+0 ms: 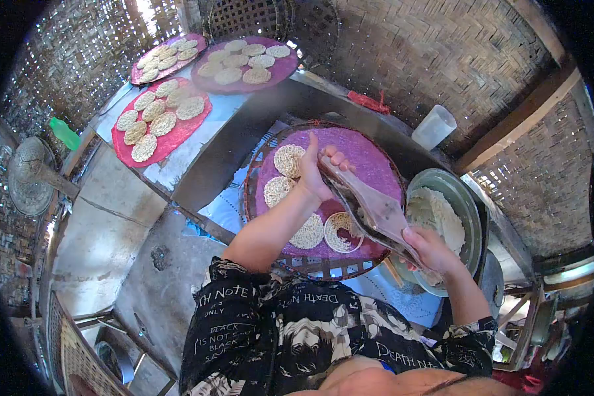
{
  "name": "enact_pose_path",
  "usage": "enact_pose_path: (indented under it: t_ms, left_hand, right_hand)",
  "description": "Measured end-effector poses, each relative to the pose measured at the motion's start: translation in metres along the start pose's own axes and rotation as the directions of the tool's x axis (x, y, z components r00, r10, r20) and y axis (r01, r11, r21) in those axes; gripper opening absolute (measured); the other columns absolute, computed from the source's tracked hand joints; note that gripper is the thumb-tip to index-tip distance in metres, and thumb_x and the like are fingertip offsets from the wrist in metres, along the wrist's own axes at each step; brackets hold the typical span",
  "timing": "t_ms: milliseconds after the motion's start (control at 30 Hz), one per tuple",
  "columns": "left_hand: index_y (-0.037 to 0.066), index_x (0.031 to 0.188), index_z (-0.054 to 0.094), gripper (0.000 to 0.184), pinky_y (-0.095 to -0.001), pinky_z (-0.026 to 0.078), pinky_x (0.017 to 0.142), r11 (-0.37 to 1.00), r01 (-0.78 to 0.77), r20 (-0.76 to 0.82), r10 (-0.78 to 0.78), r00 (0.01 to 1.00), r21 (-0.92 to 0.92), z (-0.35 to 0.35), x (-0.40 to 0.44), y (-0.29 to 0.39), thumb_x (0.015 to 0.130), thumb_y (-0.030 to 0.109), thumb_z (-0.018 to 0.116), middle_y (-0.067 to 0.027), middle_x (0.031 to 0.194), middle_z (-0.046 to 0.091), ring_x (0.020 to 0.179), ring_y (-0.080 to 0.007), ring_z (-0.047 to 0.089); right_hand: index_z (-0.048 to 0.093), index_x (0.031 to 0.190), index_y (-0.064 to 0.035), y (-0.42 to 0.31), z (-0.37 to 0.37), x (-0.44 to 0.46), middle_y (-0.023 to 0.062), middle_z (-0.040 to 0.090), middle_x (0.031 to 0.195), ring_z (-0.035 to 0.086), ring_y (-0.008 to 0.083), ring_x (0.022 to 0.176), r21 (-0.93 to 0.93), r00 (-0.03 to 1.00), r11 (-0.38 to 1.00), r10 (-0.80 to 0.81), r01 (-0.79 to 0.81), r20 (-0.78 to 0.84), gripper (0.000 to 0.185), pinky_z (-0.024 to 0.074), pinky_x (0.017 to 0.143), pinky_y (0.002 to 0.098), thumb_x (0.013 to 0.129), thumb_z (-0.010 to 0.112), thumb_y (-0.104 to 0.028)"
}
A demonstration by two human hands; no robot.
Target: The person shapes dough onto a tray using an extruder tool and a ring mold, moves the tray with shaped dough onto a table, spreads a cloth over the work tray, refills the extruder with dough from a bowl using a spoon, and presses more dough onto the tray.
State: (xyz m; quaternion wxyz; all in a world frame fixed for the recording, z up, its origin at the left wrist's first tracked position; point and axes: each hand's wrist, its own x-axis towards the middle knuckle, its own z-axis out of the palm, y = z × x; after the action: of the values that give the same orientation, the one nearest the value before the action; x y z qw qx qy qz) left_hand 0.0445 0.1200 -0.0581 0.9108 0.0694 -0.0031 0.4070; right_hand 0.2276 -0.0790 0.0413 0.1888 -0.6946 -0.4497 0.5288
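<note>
My left hand (319,173) is closed round the upper end of a long flat wooden press (369,208), its thumb pointing up. My right hand (432,251) grips the press's lower right end. The press slants over a round woven tray (249,191) lined with purple cloth (369,148). Round noodle-like discs, among them one at the upper left (288,160) and one lower down (308,232), lie on the cloth. Below the press, a white ring (343,233) rests on the cloth, partly filled with strands.
A green basin (474,224) with pale flour or dough (445,218) stands at the right. Behind are a clear plastic container (434,127) and a red bag (368,101). Several disc-covered cloths, one of them red (195,134), lie at the upper left. A green bottle (64,133) is farther left.
</note>
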Motion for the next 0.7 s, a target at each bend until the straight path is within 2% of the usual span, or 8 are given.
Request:
enact_pose_path:
  t_ms: [100,200,300,333,533,600,700]
  left_hand:
    - [0.018,0.057,0.037,0.051,-0.0418,0.040,0.074,1.000,0.008,-0.106,-0.007,0.994,0.017,0.004,-0.009,-0.007,0.081,0.063,0.044,0.0016,0.053,0.042,0.054,-0.0170,0.043]
    - [0.018,0.056,0.035,0.053,-0.0398,0.039,0.071,0.999,0.006,-0.159,0.001,0.987,0.043,0.010,-0.023,-0.004,0.081,0.064,0.042,0.0015,0.051,0.040,0.052,-0.0168,0.042]
    - [0.018,0.055,0.033,0.054,-0.0383,0.038,0.069,0.998,-0.010,-0.237,0.023,0.971,0.056,0.011,-0.029,0.005,0.080,0.065,0.042,0.0014,0.049,0.038,0.048,-0.0168,0.040]
    - [0.018,0.055,0.033,0.055,-0.0375,0.038,0.068,1.000,-0.018,-0.238,0.023,0.971,0.023,0.012,-0.028,0.009,0.080,0.066,0.042,0.0016,0.047,0.036,0.046,-0.0168,0.039]
    - [0.018,0.055,0.033,0.057,-0.0364,0.038,0.067,0.994,-0.069,-0.199,0.085,0.976,0.089,0.020,-0.019,0.016,0.079,0.069,0.038,0.0020,0.046,0.035,0.046,-0.0167,0.038]
    - [0.016,0.056,0.036,0.059,-0.0367,0.039,0.065,0.999,-0.021,-0.175,0.026,0.984,0.027,0.012,-0.018,0.011,0.079,0.070,0.035,-0.0002,0.047,0.036,0.047,-0.0190,0.040]
    - [0.014,0.060,0.040,0.061,-0.0375,0.040,0.067,0.999,0.033,-0.139,-0.036,0.990,-0.021,0.003,-0.024,0.004,0.079,0.071,0.033,-0.0019,0.053,0.040,0.051,-0.0208,0.042]
  right_hand:
    - [0.054,0.089,-0.0013,0.009,0.005,-0.006,0.0048,0.055,0.062,0.051,0.0111,0.048,0.127,0.999,0.992,0.011,-0.015,0.032,0.047,0.0416,0.043,0.0244,0.087,0.047,-0.048]
    - [0.054,0.087,-0.0012,0.013,0.014,-0.007,0.0053,0.055,0.062,0.052,0.0115,0.047,0.106,0.997,0.994,-0.002,-0.005,0.071,0.048,0.0426,0.042,0.0259,0.087,0.047,-0.049]
    - [0.054,0.086,-0.0012,0.022,0.027,0.001,0.0062,0.056,0.062,0.052,0.0120,0.047,0.204,0.996,0.979,0.006,-0.025,0.091,0.048,0.0426,0.042,0.0260,0.086,0.048,-0.049]
    - [0.054,0.086,-0.0011,0.020,0.030,0.003,0.0061,0.055,0.061,0.052,0.0121,0.047,0.182,0.998,0.983,-0.005,-0.007,0.069,0.049,0.0423,0.042,0.0261,0.086,0.048,-0.049]
    - [0.055,0.085,-0.0008,0.011,0.029,0.010,0.0056,0.055,0.060,0.051,0.0119,0.044,-0.005,0.993,0.995,-0.096,0.096,-0.069,0.049,0.0411,0.040,0.0257,0.086,0.049,-0.049]
    - [0.055,0.085,-0.0011,0.013,0.027,0.005,0.0055,0.055,0.060,0.051,0.0118,0.044,-0.007,0.992,0.995,-0.103,0.102,-0.077,0.049,0.0408,0.040,0.0255,0.086,0.049,-0.049]
    - [0.055,0.084,-0.0017,0.001,0.031,-0.013,0.0055,0.055,0.060,0.052,0.0115,0.046,-0.044,0.995,0.999,-0.004,-0.001,-0.102,0.048,0.0413,0.040,0.0253,0.085,0.050,-0.050]
